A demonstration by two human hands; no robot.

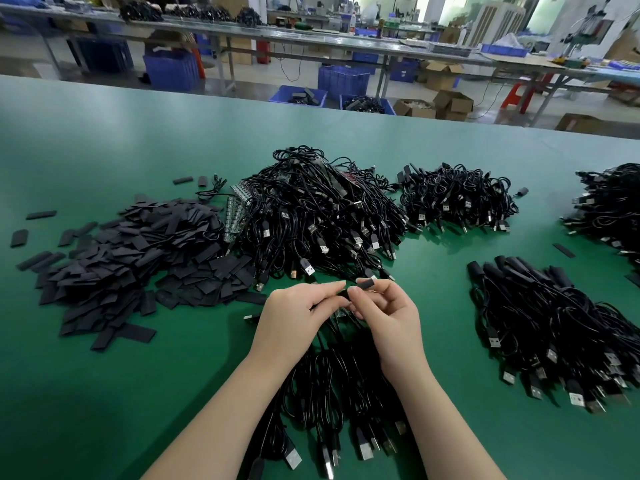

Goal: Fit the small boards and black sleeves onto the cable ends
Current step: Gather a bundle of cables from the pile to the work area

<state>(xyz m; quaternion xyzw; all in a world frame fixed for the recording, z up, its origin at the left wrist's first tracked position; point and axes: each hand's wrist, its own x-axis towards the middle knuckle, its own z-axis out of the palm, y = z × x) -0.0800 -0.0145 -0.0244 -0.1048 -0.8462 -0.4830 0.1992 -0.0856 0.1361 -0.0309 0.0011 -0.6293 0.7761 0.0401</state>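
My left hand (pixel 294 313) and my right hand (pixel 384 313) meet above the green table. Between their fingertips is a black sleeve (pixel 366 285), pinched by my right thumb and fingers; my left fingers hold its other end together with a cable end, where a small green board (pixel 341 312) peeks out below. Black USB cables (pixel 332 386) hang from my hands down to the table's near edge. A heap of flat black sleeves (pixel 138 258) lies to the left. A big tangle of cables (pixel 318 216) with strips of small boards (pixel 235 213) sits behind my hands.
A pile of sleeved cables (pixel 547 323) lies at the right. Two more cable heaps (pixel 457 199) sit at the back right and far right edge (pixel 609 206). Loose sleeves (pixel 19 237) are scattered on the green table (pixel 104 393). Beyond its far edge stand benches and blue crates (pixel 343 79).
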